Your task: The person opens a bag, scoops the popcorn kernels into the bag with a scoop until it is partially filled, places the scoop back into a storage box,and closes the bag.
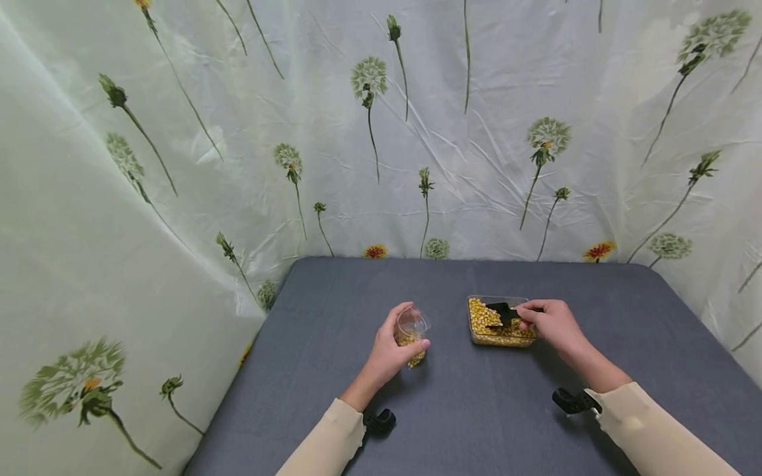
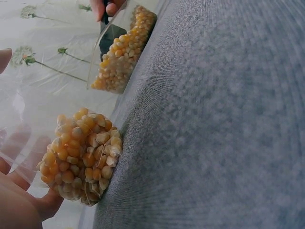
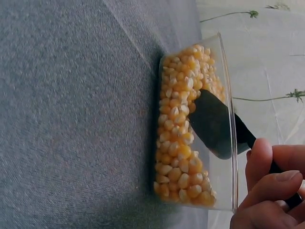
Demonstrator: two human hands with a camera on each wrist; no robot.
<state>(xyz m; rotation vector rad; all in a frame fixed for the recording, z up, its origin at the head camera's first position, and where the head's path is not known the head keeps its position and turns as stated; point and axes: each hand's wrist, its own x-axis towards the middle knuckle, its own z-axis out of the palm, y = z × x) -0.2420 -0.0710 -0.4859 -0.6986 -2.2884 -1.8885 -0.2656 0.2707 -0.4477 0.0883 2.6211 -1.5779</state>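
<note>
My left hand point(image 1: 389, 350) grips a clear plastic cup point(image 1: 412, 324), its thumb and fingers curled round the sides. Corn kernels point(image 2: 83, 157) fill the cup's lower part. In my right hand point(image 1: 553, 327) is the handle of a small black scoop point(image 3: 212, 124), pinched between thumb and fingers. The scoop's blade dips into a clear rectangular container point(image 3: 233, 181) among more kernels point(image 3: 178, 138). That container stands on the table to the right of the cup. In the right wrist view the kernels lie lower under the blade than at the container's far end.
A grey cloth covers the table point(image 1: 452, 410). Behind it and at the left hangs a pale curtain point(image 1: 238, 132) printed with dandelions. Black straps with small devices point(image 1: 381, 423) sit at both wrists, by the cream sleeves point(image 1: 649, 423).
</note>
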